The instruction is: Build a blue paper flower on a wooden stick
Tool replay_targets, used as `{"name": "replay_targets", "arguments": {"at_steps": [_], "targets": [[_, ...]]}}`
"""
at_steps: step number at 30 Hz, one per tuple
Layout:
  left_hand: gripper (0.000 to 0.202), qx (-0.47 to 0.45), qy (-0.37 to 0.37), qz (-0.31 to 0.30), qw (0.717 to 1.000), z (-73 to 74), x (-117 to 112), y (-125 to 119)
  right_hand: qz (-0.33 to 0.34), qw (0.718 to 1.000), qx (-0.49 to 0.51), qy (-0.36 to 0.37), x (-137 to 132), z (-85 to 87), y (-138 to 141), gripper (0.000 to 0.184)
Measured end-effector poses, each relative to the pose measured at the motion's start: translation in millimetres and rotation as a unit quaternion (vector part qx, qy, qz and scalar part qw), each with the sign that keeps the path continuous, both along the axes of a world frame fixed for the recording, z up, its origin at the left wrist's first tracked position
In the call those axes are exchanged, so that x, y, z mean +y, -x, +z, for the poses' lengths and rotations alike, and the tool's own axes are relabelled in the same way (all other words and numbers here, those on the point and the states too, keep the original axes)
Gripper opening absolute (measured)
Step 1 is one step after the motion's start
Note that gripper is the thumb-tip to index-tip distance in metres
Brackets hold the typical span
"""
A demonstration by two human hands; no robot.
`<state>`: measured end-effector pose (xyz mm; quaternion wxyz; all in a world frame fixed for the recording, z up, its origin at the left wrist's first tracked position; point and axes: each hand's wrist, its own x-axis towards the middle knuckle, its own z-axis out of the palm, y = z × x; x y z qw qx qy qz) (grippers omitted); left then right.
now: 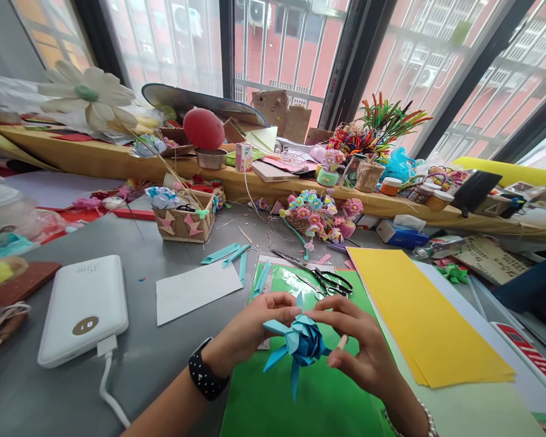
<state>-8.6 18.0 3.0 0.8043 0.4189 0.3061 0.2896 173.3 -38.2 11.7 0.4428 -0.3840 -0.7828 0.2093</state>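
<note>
A blue folded-paper flower (306,341) is held up over the green sheet (264,403), its pointed leaf-like strips spreading outward. My left hand (255,325) pinches it at the upper left between thumb and fingers. From the right, the fingertips of my right hand (357,340) reach the flower's upper edge. A short pale stick, seemingly wooden (343,342), pokes out between that hand's thumb and fingers; the rest of it is hidden. Behind the hands lie black-handled scissors (332,282). Folded light-blue paper strips (221,254) rest beside a white paper piece (195,291).
A white power bank (86,303) with a cable stands at left. Yellow paper sheets (428,321) lie at right. Farther back are a cardboard box (186,221), a bunch of crocheted flowers (312,212), a tissue box (403,233) and a crowded ledge (236,182).
</note>
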Motion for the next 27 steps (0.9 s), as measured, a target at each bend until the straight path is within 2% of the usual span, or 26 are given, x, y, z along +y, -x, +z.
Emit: {"name": "replay_targets", "arguments": {"at_steps": [6,13,16,27], "targets": [[0.031,-0.002,0.016,0.006,1.000,-1.3,0.0,-1.1,0.006,1.000,-0.010,0.009,-0.5,3.1,1.2,0.040],[0.032,-0.004,0.013,0.015,1.000,-0.5,-1.1,-1.6,-0.006,0.998,-0.056,0.024,0.4,2.3,5.2,0.062],[0.032,0.005,-0.001,0.023,1.000,0.9,-1.7,-2.0,0.003,0.998,-0.066,0.020,0.6,0.4,5.1,0.065],[0.030,0.027,-0.057,0.038,0.997,5.5,-3.2,-3.1,0.004,0.996,-0.084,-0.040,0.5,0.0,5.0,0.049]]}}
